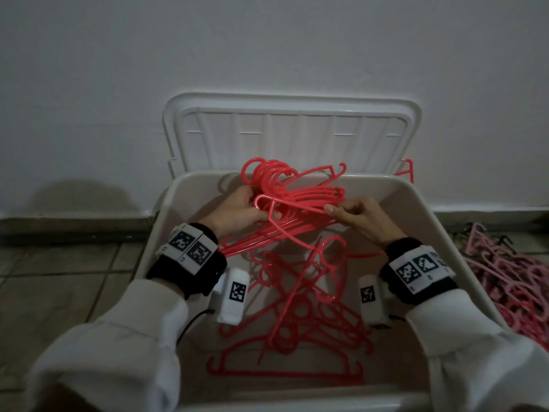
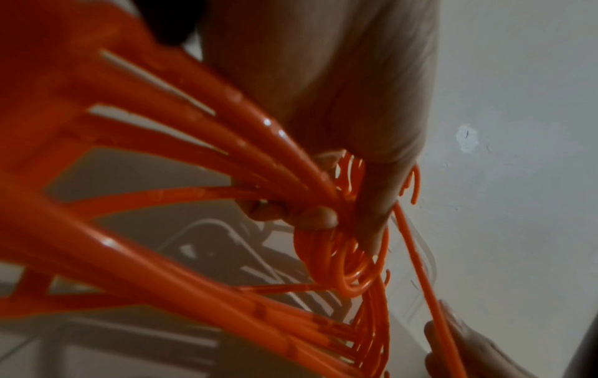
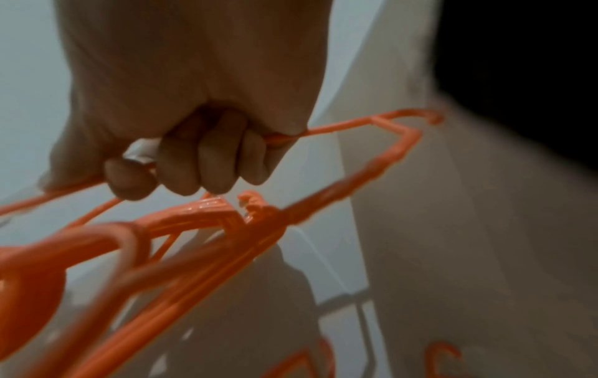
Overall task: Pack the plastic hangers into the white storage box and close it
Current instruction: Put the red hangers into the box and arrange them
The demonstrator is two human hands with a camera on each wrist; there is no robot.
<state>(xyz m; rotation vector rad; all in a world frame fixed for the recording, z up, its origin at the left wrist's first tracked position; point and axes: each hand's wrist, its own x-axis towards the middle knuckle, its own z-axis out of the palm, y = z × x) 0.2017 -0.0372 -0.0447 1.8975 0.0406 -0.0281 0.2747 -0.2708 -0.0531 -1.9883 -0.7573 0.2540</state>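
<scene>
hands gripping red hangers (no legible writing)

White wall, tiled floor

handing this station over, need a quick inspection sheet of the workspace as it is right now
surface: tiled floor, box stands on it against the wall
job's things: white storage box open, lid propped upright behind it; loose red hangers tangled in the bottom; bundle of red hangers held above them
clutter: pile of pink hangers on the floor right of the box; one red hanger behind the box's right rear corner
grippers: left hand grips the bundle near the hooks; right hand pinches one hanger's arm
cables: thin black cable from the left wrist unit
surroundings: plain white wall, dim light
</scene>
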